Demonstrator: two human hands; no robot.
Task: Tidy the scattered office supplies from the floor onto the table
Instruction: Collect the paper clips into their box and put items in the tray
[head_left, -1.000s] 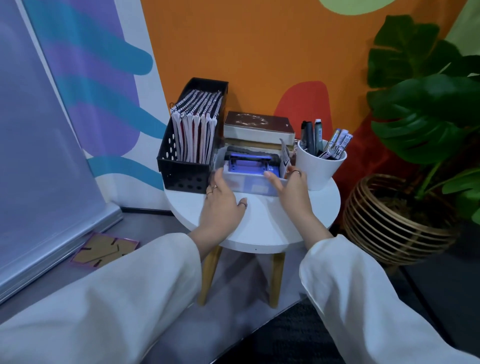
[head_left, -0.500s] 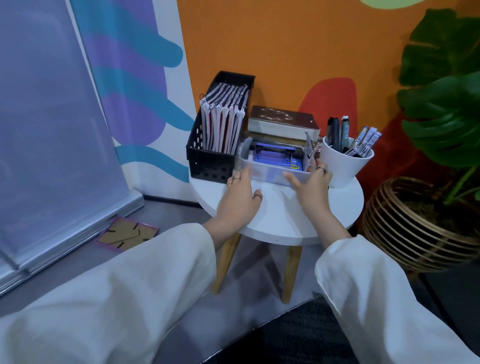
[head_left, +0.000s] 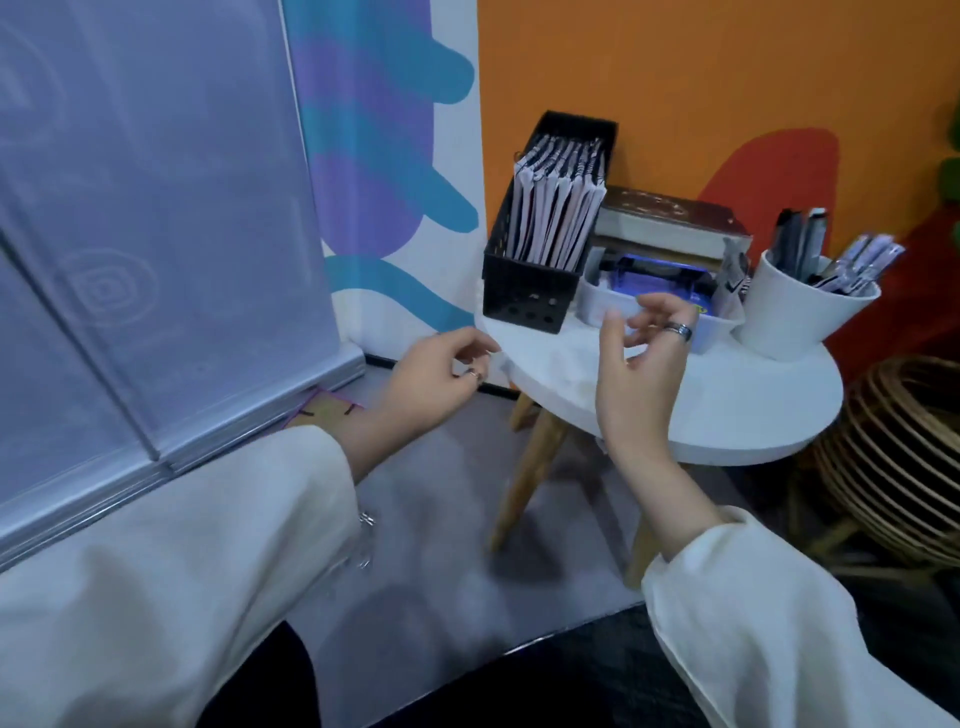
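A round white desk (head_left: 727, 395) on wooden legs is carrying a black basket (head_left: 524, 291) of notebooks, a white tray (head_left: 602, 306), stacked books (head_left: 670, 223) behind it, and a white cup (head_left: 795, 317) of pens.

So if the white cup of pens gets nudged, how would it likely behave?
The white cup probably tips fairly easily: its base looks narrower than its rim, and the pens lean outward above it, adding top weight. It looks rigid and smooth, so it may slide on the white table first.
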